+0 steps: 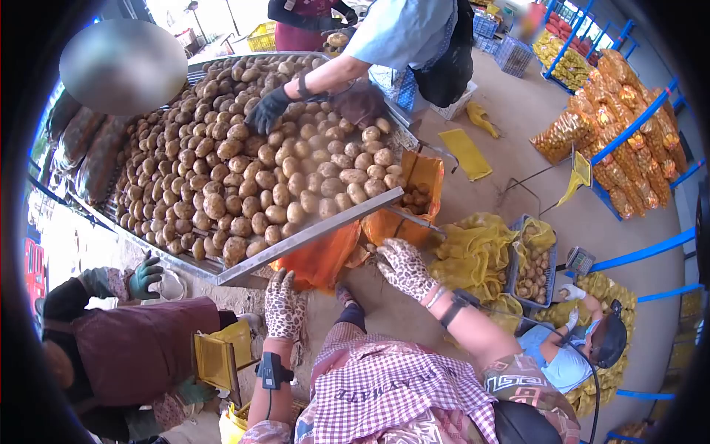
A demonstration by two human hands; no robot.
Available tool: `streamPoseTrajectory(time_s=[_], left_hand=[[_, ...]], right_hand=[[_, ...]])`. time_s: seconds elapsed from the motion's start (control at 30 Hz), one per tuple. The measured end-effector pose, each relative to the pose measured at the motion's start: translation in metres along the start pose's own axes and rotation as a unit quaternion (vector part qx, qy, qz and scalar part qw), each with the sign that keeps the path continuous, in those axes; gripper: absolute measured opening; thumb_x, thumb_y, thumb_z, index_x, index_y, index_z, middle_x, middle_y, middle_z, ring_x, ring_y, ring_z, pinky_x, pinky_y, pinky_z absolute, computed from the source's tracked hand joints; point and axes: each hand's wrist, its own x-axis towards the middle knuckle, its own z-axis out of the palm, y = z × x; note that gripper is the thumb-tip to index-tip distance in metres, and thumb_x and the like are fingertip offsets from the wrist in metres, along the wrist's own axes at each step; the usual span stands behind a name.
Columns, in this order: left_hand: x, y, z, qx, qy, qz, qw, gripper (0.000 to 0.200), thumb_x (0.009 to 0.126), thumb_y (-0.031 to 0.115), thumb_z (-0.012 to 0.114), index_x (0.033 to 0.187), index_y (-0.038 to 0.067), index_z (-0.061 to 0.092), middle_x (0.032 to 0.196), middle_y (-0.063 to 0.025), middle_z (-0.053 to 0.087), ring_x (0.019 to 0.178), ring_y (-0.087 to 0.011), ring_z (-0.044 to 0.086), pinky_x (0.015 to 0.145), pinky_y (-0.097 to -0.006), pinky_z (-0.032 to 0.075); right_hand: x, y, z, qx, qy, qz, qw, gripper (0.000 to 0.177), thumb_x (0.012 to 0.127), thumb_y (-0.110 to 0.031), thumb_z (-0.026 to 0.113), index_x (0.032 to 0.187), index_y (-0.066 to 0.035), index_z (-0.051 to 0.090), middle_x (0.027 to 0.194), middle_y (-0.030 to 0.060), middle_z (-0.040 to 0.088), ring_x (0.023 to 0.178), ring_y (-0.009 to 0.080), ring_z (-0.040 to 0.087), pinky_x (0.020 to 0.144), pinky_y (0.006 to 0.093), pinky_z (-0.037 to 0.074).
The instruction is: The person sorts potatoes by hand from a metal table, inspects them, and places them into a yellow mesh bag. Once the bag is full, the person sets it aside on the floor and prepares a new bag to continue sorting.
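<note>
Many potatoes [222, 163] cover a large sorting table with a metal rim [318, 233]. My left hand [285, 307], in a leopard-print glove, is just below the rim beside an orange mesh bag [318, 259]; its fingers point up and it holds nothing visible. My right hand [404, 270], gloved alike, is at the lower edge of a second orange bag [423, 177] hanging at the table corner, with potatoes inside. Its fingers are spread apart, and no object shows in them.
A co-worker's dark-gloved hand [268, 111] rests on the potatoes. Another person [140, 340] stands lower left, and one crouches lower right. Yellow mesh bags [473, 251], a blue crate [531, 274], a scale [580, 260] and stacked full sacks [629, 140] are at right.
</note>
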Motion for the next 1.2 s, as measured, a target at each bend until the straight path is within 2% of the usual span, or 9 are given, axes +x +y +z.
streamPoseTrajectory(time_s=[0.13,0.23,0.3,0.47,0.53,0.7,0.8,1.1,1.2], left_hand=[[0.091,-0.001,-0.011,0.106,-0.039,-0.049,0.992,0.06,0.079,0.026,0.07,0.132,0.005,0.05,0.134,-0.018,0.051,0.123,-0.0356,0.048,0.104,-0.0444,0.036],[0.153,0.007,-0.018,0.208,-0.142,-0.102,0.962,0.073,0.078,0.046,0.068,0.135,0.006,0.047,0.124,-0.0209,0.057,0.109,-0.0354,0.057,0.092,-0.0449,0.045],[0.184,0.01,-0.017,0.215,-0.226,-0.096,0.945,0.079,0.078,0.052,0.066,0.137,0.004,0.045,0.116,-0.021,0.062,0.101,-0.0331,0.062,0.086,-0.043,0.048],[0.234,0.022,0.0,0.293,-0.355,-0.047,0.886,0.103,0.074,0.06,0.068,0.144,-0.003,0.027,0.103,-0.0213,0.066,0.093,-0.0321,0.066,0.079,-0.0405,0.052],[0.248,0.034,-0.001,0.303,-0.38,-0.045,0.873,0.104,0.072,0.059,0.071,0.145,-0.001,0.027,0.103,-0.022,0.066,0.093,-0.0325,0.066,0.079,-0.0407,0.052],[0.233,0.03,0.006,0.277,-0.345,-0.087,0.893,0.098,0.072,0.054,0.073,0.146,0.006,0.029,0.1,-0.0203,0.066,0.094,-0.0322,0.065,0.08,-0.042,0.051],[0.235,0.042,0.001,0.268,-0.341,-0.108,0.895,0.091,0.076,0.046,0.072,0.147,0.009,0.028,0.104,-0.0204,0.066,0.097,-0.0332,0.064,0.083,-0.0422,0.051],[0.242,0.048,0.025,0.21,-0.297,-0.116,0.924,0.091,0.069,0.042,0.079,0.143,0.009,0.038,0.102,-0.0204,0.067,0.096,-0.0335,0.065,0.084,-0.0407,0.051],[0.249,0.063,0.037,0.177,-0.317,-0.139,0.921,0.089,0.069,0.04,0.079,0.143,0.01,0.038,0.111,-0.0217,0.064,0.104,-0.0347,0.062,0.09,-0.0407,0.049]], right_hand=[[0.099,0.005,0.004,-0.099,0.063,-0.054,0.992,0.039,0.079,-0.024,0.067,0.112,-0.005,0.062,0.122,0.016,0.056,0.117,0.0337,0.049,0.102,0.0462,0.036],[0.145,0.047,0.002,-0.005,0.193,0.107,0.975,0.037,0.079,-0.02,0.068,0.111,-0.003,0.061,0.118,0.0185,0.058,0.11,0.0355,0.054,0.098,0.0439,0.041],[0.164,0.081,-0.009,0.153,0.163,0.238,0.945,0.041,0.079,-0.018,0.069,0.115,-0.001,0.058,0.116,0.0201,0.058,0.108,0.0364,0.056,0.096,0.0428,0.043],[0.22,0.127,-0.012,0.113,0.138,0.302,0.936,0.047,0.081,-0.02,0.07,0.12,0.0,0.053,0.119,0.022,0.058,0.112,0.035,0.056,0.096,0.0409,0.045],[0.247,0.12,-0.027,0.091,-0.1,0.405,0.904,0.048,0.079,-0.023,0.072,0.117,-0.001,0.053,0.116,0.0221,0.059,0.112,0.0351,0.057,0.095,0.0409,0.045],[0.238,0.171,0.0,0.2,-0.1,0.286,0.932,0.06,0.07,-0.022,0.08,0.119,-0.004,0.051,0.117,0.0176,0.06,0.11,0.0336,0.057,0.097,0.0405,0.044],[0.208,0.173,-0.004,0.346,0.041,0.198,0.916,0.061,0.068,0.001,0.075,0.123,-0.004,0.05,0.115,0.011,0.059,0.112,0.0232,0.055,0.1,0.0365,0.043],[0.169,0.174,-0.038,0.301,0.11,0.125,0.939,0.078,0.067,0.005,0.075,0.136,-0.004,0.039,0.132,0.0098,0.049,0.124,0.023,0.046,0.106,0.0354,0.038],[0.151,0.192,-0.036,0.489,0.185,0.228,0.822,0.076,0.066,0.011,0.073,0.134,-0.007,0.043,0.13,0.0093,0.051,0.12,0.0199,0.049,0.104,0.0325,0.04]])
